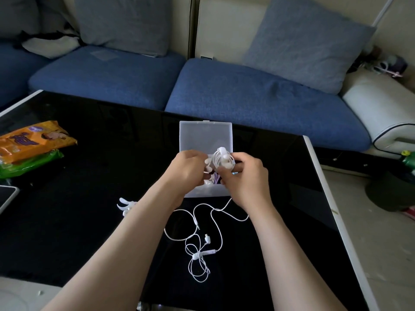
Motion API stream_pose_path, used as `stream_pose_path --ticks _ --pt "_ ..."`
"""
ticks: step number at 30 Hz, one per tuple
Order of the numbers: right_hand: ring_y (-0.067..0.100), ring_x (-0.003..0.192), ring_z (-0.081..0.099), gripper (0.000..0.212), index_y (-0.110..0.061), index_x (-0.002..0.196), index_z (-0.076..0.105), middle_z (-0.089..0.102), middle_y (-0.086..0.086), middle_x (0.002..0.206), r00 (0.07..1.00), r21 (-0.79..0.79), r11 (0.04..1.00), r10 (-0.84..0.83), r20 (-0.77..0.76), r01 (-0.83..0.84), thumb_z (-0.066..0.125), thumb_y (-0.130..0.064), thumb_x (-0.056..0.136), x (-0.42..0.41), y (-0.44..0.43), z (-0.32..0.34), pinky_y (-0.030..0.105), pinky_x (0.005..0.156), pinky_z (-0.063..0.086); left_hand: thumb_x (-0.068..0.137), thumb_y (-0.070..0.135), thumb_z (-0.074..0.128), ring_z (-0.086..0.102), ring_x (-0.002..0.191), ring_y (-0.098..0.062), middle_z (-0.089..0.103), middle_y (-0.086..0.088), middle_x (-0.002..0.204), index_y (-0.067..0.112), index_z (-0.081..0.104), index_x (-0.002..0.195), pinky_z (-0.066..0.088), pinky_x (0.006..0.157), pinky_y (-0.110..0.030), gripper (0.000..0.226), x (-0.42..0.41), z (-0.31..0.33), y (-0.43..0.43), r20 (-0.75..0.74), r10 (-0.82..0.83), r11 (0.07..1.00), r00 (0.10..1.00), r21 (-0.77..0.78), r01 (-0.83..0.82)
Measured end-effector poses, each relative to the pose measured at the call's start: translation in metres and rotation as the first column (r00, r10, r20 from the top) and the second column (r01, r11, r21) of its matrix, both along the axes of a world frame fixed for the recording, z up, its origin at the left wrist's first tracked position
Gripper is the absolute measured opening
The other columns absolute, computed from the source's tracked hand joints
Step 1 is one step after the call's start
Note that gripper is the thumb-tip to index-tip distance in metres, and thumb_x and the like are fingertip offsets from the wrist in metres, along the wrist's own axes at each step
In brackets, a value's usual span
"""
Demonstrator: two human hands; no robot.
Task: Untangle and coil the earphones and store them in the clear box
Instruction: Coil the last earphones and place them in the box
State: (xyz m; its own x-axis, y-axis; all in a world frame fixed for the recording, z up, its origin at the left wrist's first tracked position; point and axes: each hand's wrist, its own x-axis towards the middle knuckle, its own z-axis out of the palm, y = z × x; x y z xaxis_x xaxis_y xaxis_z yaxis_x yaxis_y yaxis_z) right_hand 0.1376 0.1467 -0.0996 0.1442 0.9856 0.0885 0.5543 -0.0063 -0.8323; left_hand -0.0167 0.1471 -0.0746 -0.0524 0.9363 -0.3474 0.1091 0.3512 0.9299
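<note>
- Orange snack packet [33,140] far left on black glossy surface [89,176]: no hazard.
- Small white hooked earpiece [126,205] just beside our left forearm: arm shift could sweep it away.
- Our left hand [186,167], fingers curled, pinches near edge of bundle.
- Loose white cable [199,243] lies knotted on surface below: hard pull may tighten tangle or drag light clear plastic box [205,135].
- Coiled white earphone bundle [221,160] held over open box, gripped by our right hand [244,176]: slack grip, we judge, lets coil spring apart.
</note>
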Motion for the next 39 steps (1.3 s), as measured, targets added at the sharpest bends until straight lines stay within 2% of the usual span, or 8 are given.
stream_pose_path --ticks 7,12,17,22,26,31,36,39 --pt "0.029 0.094 0.068 0.026 -0.028 0.122 0.064 0.073 0.005 0.103 0.965 -0.004 1.000 -0.027 0.260 0.029 0.069 -0.034 0.098 -0.011 0.007 -0.016 0.045 0.079 0.058 0.099 0.008 0.048 0.065 0.104 -0.026 0.068 -0.009 0.122 0.016 0.069 0.128 0.049 0.078 -0.030 0.037 -0.011 -0.014 -0.004 -0.534 -0.090 0.987 0.841 0.068 0.149" --pt "0.034 0.102 0.063 0.014 -0.017 0.115 0.064 0.069 0.012 0.109 0.924 -0.032 0.998 -0.038 0.381 0.055 0.065 -0.020 0.101 -0.011 0.010 -0.024 0.040 0.079 0.049 0.094 0.002 0.047 0.062 0.097 -0.026 0.064 -0.006 0.113 0.016 0.075 0.109 0.049 0.080 -0.032 0.035 -0.021 -0.015 -0.011 -0.640 -0.117 0.976 0.759 0.069 0.208" --pt "0.038 0.113 0.049 0.021 -0.015 0.108 0.075 0.054 0.013 0.124 0.739 -0.060 0.988 -0.065 0.670 0.141 0.059 -0.025 0.101 -0.025 0.012 -0.025 0.044 0.094 0.042 0.089 0.015 0.053 0.068 0.083 -0.027 0.069 -0.003 0.092 0.018 0.072 0.088 0.062 0.078 -0.043 0.019 -0.030 -0.017 -0.015 -0.703 -0.140 0.971 0.697 0.041 0.236" --pt "0.040 0.118 0.049 0.027 -0.020 0.114 0.076 0.055 0.014 0.128 0.808 -0.147 0.986 0.023 0.589 0.079 0.054 -0.017 0.099 -0.025 0.007 -0.010 0.044 0.099 0.041 0.085 0.023 0.059 0.070 0.077 -0.026 0.070 -0.001 0.086 0.021 0.070 0.079 0.064 0.074 -0.044 0.012 -0.035 -0.013 -0.020 -0.746 -0.183 0.957 0.640 0.014 0.290" --pt "0.034 0.095 0.067 0.023 -0.021 0.091 0.076 0.071 0.008 0.100 0.925 -0.154 0.986 0.113 0.363 -0.061 0.055 -0.011 0.091 -0.028 -0.008 0.010 0.039 0.083 0.057 0.087 0.015 0.055 0.075 0.061 -0.028 0.075 -0.008 0.076 0.020 0.070 0.087 0.067 0.069 -0.042 0.016 -0.033 -0.011 -0.029 -0.735 -0.399 0.890 0.549 -0.165 0.425" --pt "0.027 0.059 0.046 0.015 -0.016 0.065 0.051 0.047 0.004 0.067 0.786 -0.442 0.885 0.374 0.492 -0.145 0.055 -0.011 0.078 -0.022 -0.037 -0.004 0.027 0.054 0.041 0.091 0.010 0.051 0.074 0.078 -0.029 0.064 -0.007 0.113 0.028 0.073 0.115 0.065 0.083 -0.046 0.036 -0.030 -0.021 -0.045 -0.733 -0.623 0.726 0.275 -0.411 0.551" --pt "0.030 0.070 0.056 0.043 -0.016 0.063 0.040 0.051 0.006 0.069 0.766 -0.518 0.849 0.402 0.502 -0.105 0.072 -0.038 0.081 -0.007 -0.051 -0.045 0.030 0.054 0.038 0.090 0.010 0.059 0.069 0.105 -0.027 0.064 0.000 0.118 0.026 0.072 0.119 0.060 0.094 -0.046 0.036 -0.031 -0.036 -0.050 -0.723 -0.675 0.664 0.151 -0.505 0.551" --pt "0.030 0.084 0.065 0.021 -0.013 0.072 0.059 0.061 0.007 0.079 0.768 -0.502 0.854 0.410 0.492 -0.134 0.072 -0.021 0.085 -0.002 -0.056 -0.052 0.035 0.064 0.055 0.089 0.008 0.052 0.068 0.106 -0.026 0.066 0.001 0.115 0.023 0.072 0.118 0.060 0.094 -0.046 0.039 -0.030 -0.042 -0.052 -0.724 -0.678 0.660 0.125 -0.524 0.539"
